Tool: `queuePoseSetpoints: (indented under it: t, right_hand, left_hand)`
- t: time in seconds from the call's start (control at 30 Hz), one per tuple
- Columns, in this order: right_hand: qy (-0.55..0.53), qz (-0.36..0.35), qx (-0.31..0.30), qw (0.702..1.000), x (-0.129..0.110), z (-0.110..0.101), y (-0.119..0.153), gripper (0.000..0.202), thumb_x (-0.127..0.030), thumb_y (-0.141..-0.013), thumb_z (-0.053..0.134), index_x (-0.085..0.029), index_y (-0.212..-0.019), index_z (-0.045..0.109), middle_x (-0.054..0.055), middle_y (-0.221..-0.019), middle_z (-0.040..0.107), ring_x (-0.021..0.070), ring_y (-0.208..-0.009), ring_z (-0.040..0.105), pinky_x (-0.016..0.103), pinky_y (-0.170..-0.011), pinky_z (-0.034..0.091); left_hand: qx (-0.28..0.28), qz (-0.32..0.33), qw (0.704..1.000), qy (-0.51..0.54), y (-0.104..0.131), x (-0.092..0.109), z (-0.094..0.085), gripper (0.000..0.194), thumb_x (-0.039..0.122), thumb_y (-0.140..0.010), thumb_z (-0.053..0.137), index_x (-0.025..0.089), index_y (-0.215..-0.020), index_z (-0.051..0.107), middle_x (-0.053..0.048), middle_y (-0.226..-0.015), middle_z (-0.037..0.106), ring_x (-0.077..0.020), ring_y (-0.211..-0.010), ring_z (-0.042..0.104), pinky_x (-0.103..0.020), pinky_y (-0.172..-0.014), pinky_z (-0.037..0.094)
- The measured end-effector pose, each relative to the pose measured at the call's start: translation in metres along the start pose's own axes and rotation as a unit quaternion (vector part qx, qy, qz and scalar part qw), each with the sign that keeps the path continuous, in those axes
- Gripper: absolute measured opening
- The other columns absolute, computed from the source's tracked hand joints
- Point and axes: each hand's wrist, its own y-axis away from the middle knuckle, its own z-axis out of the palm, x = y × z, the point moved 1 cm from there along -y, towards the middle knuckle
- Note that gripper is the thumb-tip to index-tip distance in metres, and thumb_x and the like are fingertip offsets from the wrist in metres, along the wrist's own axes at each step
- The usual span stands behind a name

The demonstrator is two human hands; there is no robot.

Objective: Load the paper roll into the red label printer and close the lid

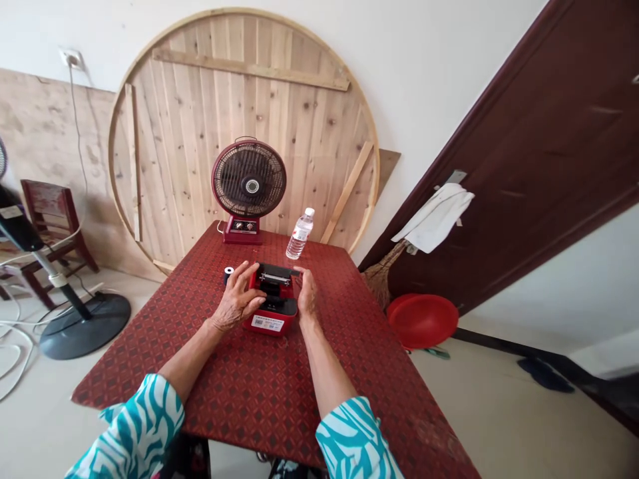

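Observation:
A small red-and-black machine (pixel 273 305) sits on the patterned red tablecloth (pixel 239 392). It looks like a receipt printer with its top lid raised, showing a dark inner bay and a metal bar. A white printed label is stuck on its front. My left hand (pixel 235 299) grips its left side, fingers along the lid edge and thumb over the front of the opening. Along the right side, my right hand (pixel 307 294) holds the machine, with the index finger at the lid's corner. A small roll (pixel 228 273), dark with a pale end, stands beside my left fingers.
A red desk fan (pixel 249 186) and a clear water bottle (pixel 299 234) stand at the table's back. Behind leans a large round wooden board (pixel 299 126). To the right are a red basin (pixel 424 320) and a broom (pixel 382 279); a fan stand (pixel 84 322) and chair (pixel 52 213) are left.

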Motion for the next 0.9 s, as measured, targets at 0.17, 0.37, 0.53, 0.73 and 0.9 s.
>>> queuePoseSetpoints:
  t: [0.17,0.37,0.53,0.73,0.9]
  right_hand:
    - [0.059,-0.052,0.007,0.997,0.001,-0.010,0.037,0.041,-0.048,-0.092,0.037,-0.023,-0.090,0.069,0.005,-0.115,0.065,0.0194,-0.114,0.056,0.038,-0.103,0.039]
    - [0.079,-0.081,0.004,0.994,0.002,-0.011,0.051,0.048,-0.052,-0.094,0.031,-0.022,-0.098,0.067,0.008,-0.115,0.062,0.0206,-0.114,0.055,0.041,-0.105,0.038]
    - [0.075,-0.085,0.018,0.993,0.002,-0.010,0.051,0.051,-0.054,-0.094,0.028,-0.021,-0.098,0.067,0.008,-0.117,0.061,0.0204,-0.115,0.055,0.041,-0.106,0.037]
    - [0.089,-0.066,0.032,0.993,0.003,-0.010,0.055,0.051,-0.053,-0.094,0.028,-0.020,-0.094,0.067,0.010,-0.118,0.061,0.0211,-0.115,0.055,0.041,-0.105,0.038]
    - [0.067,-0.047,0.030,0.996,0.013,-0.012,0.059,0.050,-0.054,-0.091,0.033,-0.019,-0.110,0.065,0.010,-0.118,0.065,0.0222,-0.114,0.058,0.042,-0.103,0.040]
  left_hand:
    - [0.018,-0.027,0.999,-0.006,0.005,0.000,0.001,0.033,0.040,-0.097,0.046,0.018,-0.098,0.070,-0.013,-0.151,0.040,-0.0316,-0.143,0.028,-0.054,-0.115,0.028]
    - [-0.016,-0.113,0.993,0.006,0.014,-0.008,0.005,0.052,0.053,-0.096,0.037,0.017,-0.128,0.055,-0.017,-0.150,0.039,-0.0305,-0.142,0.029,-0.054,-0.115,0.027]
    - [-0.040,-0.135,0.990,-0.001,0.018,-0.009,0.005,0.044,0.047,-0.097,0.038,0.017,-0.120,0.060,-0.015,-0.150,0.039,-0.0297,-0.140,0.032,-0.051,-0.113,0.030]
    - [-0.040,-0.154,0.987,-0.006,0.015,-0.004,0.005,0.038,0.045,-0.094,0.045,0.018,-0.113,0.065,-0.015,-0.146,0.043,-0.0308,-0.135,0.036,-0.051,-0.110,0.032]
    - [0.004,-0.199,0.979,0.044,0.012,-0.003,-0.006,0.040,0.047,-0.093,0.046,0.020,-0.116,0.064,-0.013,-0.128,0.058,-0.0266,-0.118,0.051,-0.044,-0.103,0.039]
